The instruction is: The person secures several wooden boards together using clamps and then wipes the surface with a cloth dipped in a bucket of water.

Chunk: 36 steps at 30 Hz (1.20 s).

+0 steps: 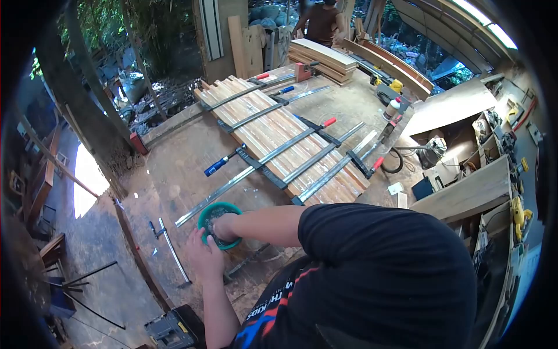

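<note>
My right hand reaches down into a green bowl of greyish, wet-looking liquid; its fingers are hidden inside. Against the bowl's near left rim rests my left hand, gripping the edge with its fingers. Just beyond the bowl lies a panel of wooden strips side by side, with whitish streaks on top. Several bar clamps, among them a blue-handled clamp and a red-handled clamp, cross the panel. A loose bar clamp lies left of the bowl.
A glue bottle stands on the worktable at the far right. Behind it are stacked boards, and a person stands at the back. A black toolbox sits at lower left. Shelves with tools line the right.
</note>
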Tool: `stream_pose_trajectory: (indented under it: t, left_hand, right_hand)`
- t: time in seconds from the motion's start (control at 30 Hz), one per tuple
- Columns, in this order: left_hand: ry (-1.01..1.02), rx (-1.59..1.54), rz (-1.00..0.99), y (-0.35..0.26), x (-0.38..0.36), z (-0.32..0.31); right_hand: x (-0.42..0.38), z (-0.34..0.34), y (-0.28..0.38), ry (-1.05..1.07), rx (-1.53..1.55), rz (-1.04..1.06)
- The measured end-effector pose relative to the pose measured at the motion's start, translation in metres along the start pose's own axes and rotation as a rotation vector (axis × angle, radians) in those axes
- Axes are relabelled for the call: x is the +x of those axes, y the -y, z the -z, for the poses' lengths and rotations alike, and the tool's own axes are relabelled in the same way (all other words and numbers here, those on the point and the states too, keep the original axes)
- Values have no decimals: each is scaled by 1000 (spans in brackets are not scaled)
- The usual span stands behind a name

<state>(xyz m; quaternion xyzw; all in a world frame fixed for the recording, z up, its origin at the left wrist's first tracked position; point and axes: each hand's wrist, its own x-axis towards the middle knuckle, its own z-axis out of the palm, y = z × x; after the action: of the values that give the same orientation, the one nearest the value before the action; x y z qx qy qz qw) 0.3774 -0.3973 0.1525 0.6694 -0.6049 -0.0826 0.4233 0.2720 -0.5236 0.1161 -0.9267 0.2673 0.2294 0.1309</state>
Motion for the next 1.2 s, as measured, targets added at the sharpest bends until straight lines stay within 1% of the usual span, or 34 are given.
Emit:
stream_pose_trajectory:
  t: [0.1, 0.2, 0.3, 0.33, 0.37, 0.43, 0.53, 0.63, 0.67, 0.73, 0.83, 0.87, 0.97, 1.07, 1.17, 1.2]
  left_hand:
    - [16, -6, 17, -1, -1, 1]
    - [22, -6, 1, 0, -1, 1]
    - [20, -11, 12, 1, -2, 1]
    - [25, -11, 14, 2, -3, 2]
    - [26, -15, 17, 1, -1, 0]
    - [27, -33, 8, -1, -1, 0]
    - [26, -29, 5, 2, -1, 2]
    - [24, -56, -1, -1, -1, 3]
    - [17, -73, 1, -2, -1, 4]
    - [22, -87, 16, -3, 1, 5]
    - [18, -98, 53, -10, 1, 6]
    - [14, -96, 64, -10, 1, 7]
    - [-22, -101, 18, -3, -1, 4]
    - [-1, -132, 79, -12, 0, 9]
    - [16, -127, 94, -8, 1, 9]
    - [3, -117, 88, -8, 2, 8]
  right_hand:
    - [-7, -1, 0, -52, -27, -2]
    - [-20, 14, 1, -23, 46, 24]
    - [-40, 36, 6, -26, 196, -8]
    - [-38, 31, 4, -55, 221, -25]
    - [-37, 31, 1, -18, 212, -5]
    - [-30, 29, 1, 153, 22, -13]
    - [-7, 12, -9, 116, -25, 50]
    - [21, -20, -19, -79, 117, 49]
    - [10, -11, -12, -84, 138, 17]
    - [-36, 30, 3, -85, 173, -53]
    - [-38, 37, 6, -55, 255, -107]
    - [-34, 35, 4, -15, 232, -123]
    - [-24, 23, -1, -138, 212, -46]
    - [-23, 18, 0, -245, 359, -70]
    - [-26, 21, 5, -222, 398, -130]
    - [-26, 23, 3, -202, 276, -38]
